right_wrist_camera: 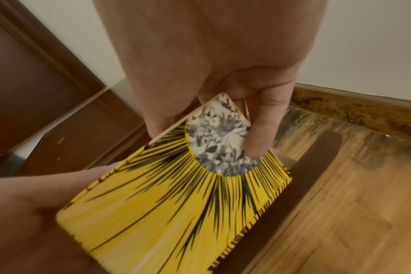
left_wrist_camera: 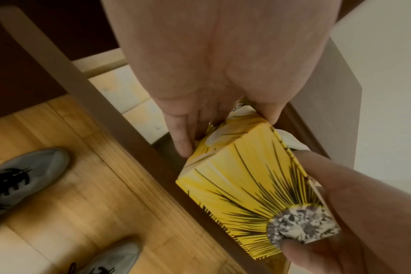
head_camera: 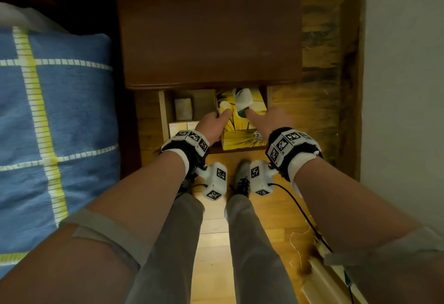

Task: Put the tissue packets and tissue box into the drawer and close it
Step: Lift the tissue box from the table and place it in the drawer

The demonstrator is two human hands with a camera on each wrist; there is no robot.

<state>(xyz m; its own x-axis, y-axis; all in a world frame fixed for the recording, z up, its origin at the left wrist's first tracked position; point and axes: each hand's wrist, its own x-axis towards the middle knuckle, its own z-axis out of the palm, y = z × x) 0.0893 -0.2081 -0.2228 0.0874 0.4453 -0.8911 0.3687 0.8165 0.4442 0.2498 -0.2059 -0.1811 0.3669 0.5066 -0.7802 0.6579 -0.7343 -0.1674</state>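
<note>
The yellow tissue box (head_camera: 242, 121) sits in the right half of the open drawer (head_camera: 163, 111), its near end at the drawer's dark front edge and a white tissue standing up from its top. The left hand (head_camera: 212, 123) grips its left side and the right hand (head_camera: 269, 121) its right, fingers (right_wrist_camera: 258, 129) curled round the box ends and pinching the cardboard between them. To do this step well, the person probably needs to lower the box level and slide it back until it clears the front (the tissue could snag under the nightstand (head_camera: 209, 27) top), then let go with both hands at once. Pale tissue packets (head_camera: 183, 128) lie in the drawer's left half. Beyond the nightstand are a wooden floor (head_camera: 276, 207), a blue checked bed cover (head_camera: 60, 123) on the left and a white wall (head_camera: 408, 87) on the right.
</note>
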